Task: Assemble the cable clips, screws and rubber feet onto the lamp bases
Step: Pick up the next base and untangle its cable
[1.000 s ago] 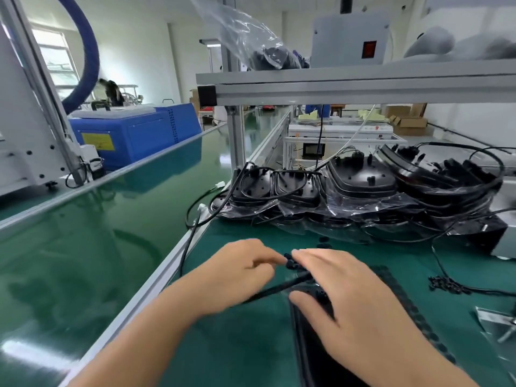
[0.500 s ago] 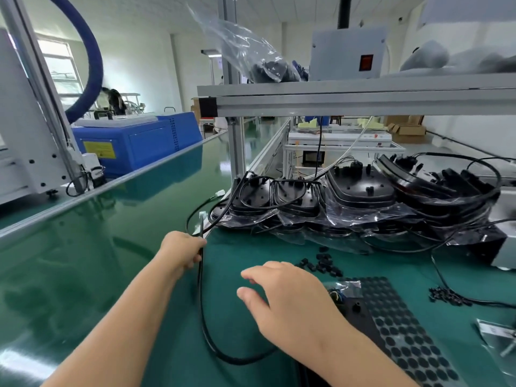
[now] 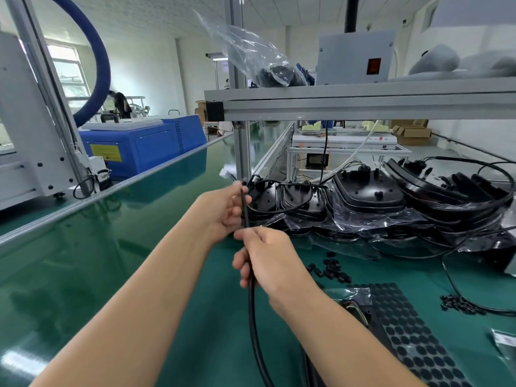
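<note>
A black cable [image 3: 252, 311] rises from the bottom of the view to both hands. My left hand [image 3: 223, 212] pinches its upper stretch in front of the stacked lamp bases. Just below, my right hand [image 3: 268, 259] grips the same cable with curled fingers. Black lamp bases [image 3: 368, 194] in plastic bags lie piled along the back of the green bench, cables looped over them. Several loose black cable clips [image 3: 331, 270] sit right of my right hand. A sheet of black rubber feet [image 3: 413, 339] lies at the lower right; part of a lamp base [image 3: 356, 312] shows beside it.
An aluminium shelf frame [image 3: 363, 103] spans above the bench on a post [image 3: 240, 152]. A green conveyor [image 3: 92, 247] runs along the left behind a metal rail. Small black screws [image 3: 458, 304] lie at the right. A blue machine [image 3: 139, 148] stands far left.
My left hand has lifted the cable up in front of the stacked bases. My right hand left the lamp base near me and took hold of the cable just below the left hand.
</note>
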A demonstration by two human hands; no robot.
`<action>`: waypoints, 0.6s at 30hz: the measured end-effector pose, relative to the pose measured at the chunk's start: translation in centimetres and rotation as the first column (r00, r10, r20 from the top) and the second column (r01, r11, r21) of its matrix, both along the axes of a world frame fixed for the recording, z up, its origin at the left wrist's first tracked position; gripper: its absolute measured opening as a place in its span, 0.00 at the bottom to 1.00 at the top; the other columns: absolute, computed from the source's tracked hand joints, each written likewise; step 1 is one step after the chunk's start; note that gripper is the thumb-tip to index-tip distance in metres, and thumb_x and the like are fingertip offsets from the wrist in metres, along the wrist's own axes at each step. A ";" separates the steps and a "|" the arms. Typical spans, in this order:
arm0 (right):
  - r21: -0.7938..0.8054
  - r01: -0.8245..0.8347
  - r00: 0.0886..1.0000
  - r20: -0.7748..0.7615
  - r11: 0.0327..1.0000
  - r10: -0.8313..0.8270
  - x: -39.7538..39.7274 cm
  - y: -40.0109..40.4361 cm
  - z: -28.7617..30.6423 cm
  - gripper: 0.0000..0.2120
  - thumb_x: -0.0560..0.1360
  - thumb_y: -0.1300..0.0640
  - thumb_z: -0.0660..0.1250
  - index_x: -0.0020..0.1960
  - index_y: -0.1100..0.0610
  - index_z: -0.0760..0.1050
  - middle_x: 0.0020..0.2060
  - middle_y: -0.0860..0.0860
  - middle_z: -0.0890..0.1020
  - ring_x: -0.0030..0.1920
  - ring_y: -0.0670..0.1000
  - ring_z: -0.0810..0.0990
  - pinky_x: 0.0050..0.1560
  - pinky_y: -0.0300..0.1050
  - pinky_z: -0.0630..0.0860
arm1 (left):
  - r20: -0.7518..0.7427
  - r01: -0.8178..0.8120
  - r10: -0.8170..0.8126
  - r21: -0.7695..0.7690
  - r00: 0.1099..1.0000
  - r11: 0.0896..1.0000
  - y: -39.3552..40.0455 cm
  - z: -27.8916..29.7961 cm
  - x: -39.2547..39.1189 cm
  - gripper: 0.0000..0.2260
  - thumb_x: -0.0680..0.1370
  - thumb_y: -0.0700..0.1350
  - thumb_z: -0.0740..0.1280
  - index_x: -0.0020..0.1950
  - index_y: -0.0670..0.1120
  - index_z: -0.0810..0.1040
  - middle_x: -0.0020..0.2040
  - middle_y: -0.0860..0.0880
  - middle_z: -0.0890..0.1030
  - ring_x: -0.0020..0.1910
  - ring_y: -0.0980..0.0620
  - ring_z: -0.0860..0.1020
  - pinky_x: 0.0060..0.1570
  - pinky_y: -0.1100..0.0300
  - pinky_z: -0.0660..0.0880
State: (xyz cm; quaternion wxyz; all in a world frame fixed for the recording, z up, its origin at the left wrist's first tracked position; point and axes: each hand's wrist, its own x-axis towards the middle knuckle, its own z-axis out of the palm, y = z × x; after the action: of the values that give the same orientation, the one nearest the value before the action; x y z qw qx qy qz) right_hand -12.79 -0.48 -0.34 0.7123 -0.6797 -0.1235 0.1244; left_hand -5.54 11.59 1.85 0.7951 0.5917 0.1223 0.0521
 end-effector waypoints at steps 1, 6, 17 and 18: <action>-0.022 -0.010 1.000 0.003 1.000 0.010 -0.2 0.1 -0.1 0.12 0.82 0.61 0.53 0.46 0.55 0.74 0.23 0.49 0.74 0.20 0.43 0.67 0.21 0.36 0.69 | -0.010 -0.034 0.033 -0.043 0.999 0.998 0.2 0.3 0.9 0.09 0.82 0.48 0.62 0.50 0.44 0.76 0.35 0.50 0.78 0.17 0.61 0.64 0.17 0.70 0.56; -0.107 -0.042 0.998 0.039 0.993 0.047 -0.7 0.1 -0.6 0.12 0.81 0.60 0.52 0.49 0.56 0.75 0.23 0.48 0.74 0.21 0.46 0.66 0.24 0.38 0.68 | -0.087 -0.140 0.126 -0.189 0.988 0.972 1.1 1.3 3.6 0.08 0.81 0.46 0.63 0.48 0.44 0.79 0.29 0.52 0.78 0.17 0.61 0.63 0.16 0.70 0.57; 0.191 -0.236 0.956 -0.130 0.953 0.263 -1.4 -3.0 4.0 0.11 0.83 0.60 0.51 0.45 0.57 0.68 0.21 0.45 0.64 0.21 0.42 0.55 0.20 0.33 0.53 | -0.165 -0.314 0.285 -0.196 0.944 0.929 5.1 1.7 5.8 0.11 0.81 0.44 0.63 0.40 0.43 0.76 0.35 0.51 0.79 0.15 0.60 0.63 0.18 0.71 0.57; 0.158 -0.257 0.956 -0.102 0.953 0.275 -1.6 -3.3 4.5 0.11 0.83 0.60 0.51 0.44 0.57 0.68 0.21 0.45 0.64 0.21 0.42 0.55 0.21 0.33 0.53 | -0.166 -0.338 0.308 -0.199 0.937 0.920 5.6 1.7 6.0 0.11 0.81 0.43 0.62 0.40 0.43 0.75 0.35 0.50 0.78 0.14 0.60 0.63 0.17 0.71 0.57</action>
State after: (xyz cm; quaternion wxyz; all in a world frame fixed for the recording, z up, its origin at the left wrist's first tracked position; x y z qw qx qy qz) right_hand -14.40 -3.76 4.14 0.7420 -0.5950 -0.1787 0.2518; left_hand 0.51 17.19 3.53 0.8274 0.4719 0.2755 0.1298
